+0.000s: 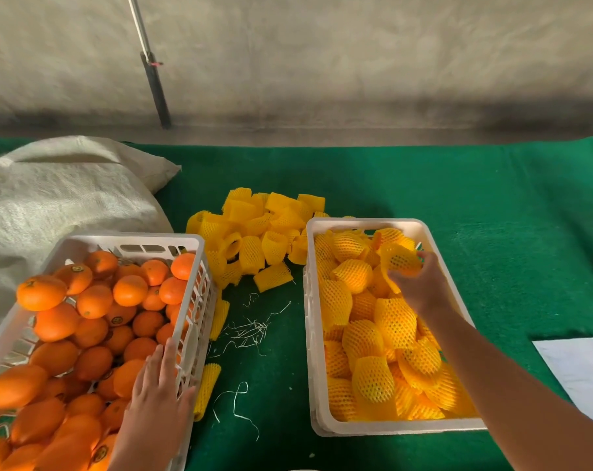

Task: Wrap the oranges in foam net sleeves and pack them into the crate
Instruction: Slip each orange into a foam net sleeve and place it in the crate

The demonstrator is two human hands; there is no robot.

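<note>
A white crate on the left is heaped with bare oranges. My left hand lies flat with straight fingers over the oranges at that crate's right wall. A second white crate on the right holds several oranges wrapped in yellow foam net sleeves. My right hand reaches into its far right corner and grips a sleeved orange there. Between the crates, toward the back, lies a pile of empty yellow sleeves.
A green cloth covers the table. A woven white sack lies at the back left. White paper sits at the right edge. Loose white threads and a few stray sleeves lie between the crates.
</note>
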